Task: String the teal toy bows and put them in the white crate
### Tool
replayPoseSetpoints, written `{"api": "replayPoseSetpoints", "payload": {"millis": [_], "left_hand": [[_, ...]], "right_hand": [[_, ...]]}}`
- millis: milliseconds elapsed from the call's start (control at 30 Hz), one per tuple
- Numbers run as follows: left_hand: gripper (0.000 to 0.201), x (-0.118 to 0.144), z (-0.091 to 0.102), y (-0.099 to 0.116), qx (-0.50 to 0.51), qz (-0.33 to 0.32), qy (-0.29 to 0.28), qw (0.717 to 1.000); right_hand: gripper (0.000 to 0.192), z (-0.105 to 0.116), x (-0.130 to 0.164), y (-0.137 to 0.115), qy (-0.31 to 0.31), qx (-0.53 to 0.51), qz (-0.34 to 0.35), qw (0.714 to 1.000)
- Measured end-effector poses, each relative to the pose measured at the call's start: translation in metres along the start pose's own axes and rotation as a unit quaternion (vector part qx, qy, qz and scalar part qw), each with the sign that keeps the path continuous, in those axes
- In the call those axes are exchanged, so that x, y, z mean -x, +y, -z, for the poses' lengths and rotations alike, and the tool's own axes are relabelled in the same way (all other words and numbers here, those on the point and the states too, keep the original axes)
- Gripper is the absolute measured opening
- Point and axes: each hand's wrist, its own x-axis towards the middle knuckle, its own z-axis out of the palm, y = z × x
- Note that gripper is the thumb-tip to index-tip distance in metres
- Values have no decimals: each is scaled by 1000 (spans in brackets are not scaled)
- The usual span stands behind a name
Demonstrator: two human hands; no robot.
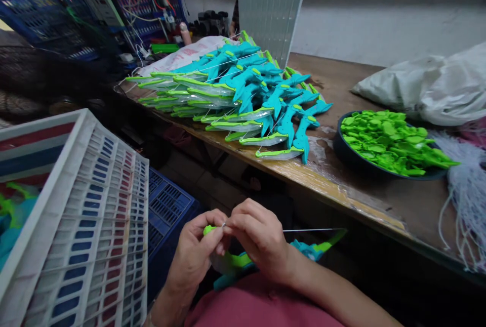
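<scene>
Your left hand (195,246) pinches the tip of one bow (240,260) over your lap; your right hand (261,241), pinching its string (307,230), blocks its middle. One bowl (343,151) and uncountable piled bows (246,84) share the tabletop (357,200); one crate (80,137) stands left.

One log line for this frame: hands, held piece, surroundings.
left hand: pinching green end of green-and-teal piece | right hand: pinching string close by | table: similar pieces piled, bowl of green parts | left side: white crate
</scene>
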Motion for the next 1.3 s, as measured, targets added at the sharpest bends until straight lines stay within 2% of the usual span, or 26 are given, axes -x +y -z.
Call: {"api": "replayPoseSetpoints", "payload": {"millis": [100,300,367,533,600,700,800,967,1067,1167,1300], "left_hand": [[20,-1,-1,2,4,2,3,1000],[21,0,0,2,-5,-2,21,1000],[21,-1,1,0,-10,1,27,1000],[13,-2,0,-2,5,-6,11,1000],[13,-2,0,-2,16,-10,4,1000],[17,-3,0,0,17,-4,11,1000],[19,-4,2,0,3,2,23,1000],[22,-6,2,-5,0,-5,-13,1000],[25,-10,1,-8,-1,-18,-27,999],[28,-18,0,-9,-11,-11,-89,996],[36,-31,-6,-8,-21,-13,-180,983]], "right_hand": [[13,-2,3,0,15,54,66,996],[23,0,-3,-6,-37,178,100,978],[24,-1,-3,-5,-33,195,106,974],[14,-2,0,-2,33,113,52,992],[13,-1,2,-3,37,89,39,995],[7,2,2,-6,11,58,12,998],[15,4,0,-6,-29,34,-8,999],[9,13,-6,-6,-64,-7,-43,997],[19,27,-7,-14,-107,68,-53,990],[30,39,0,-23,-137,188,-20,972],[37,42,10,-23,-70,334,87,936]]}}
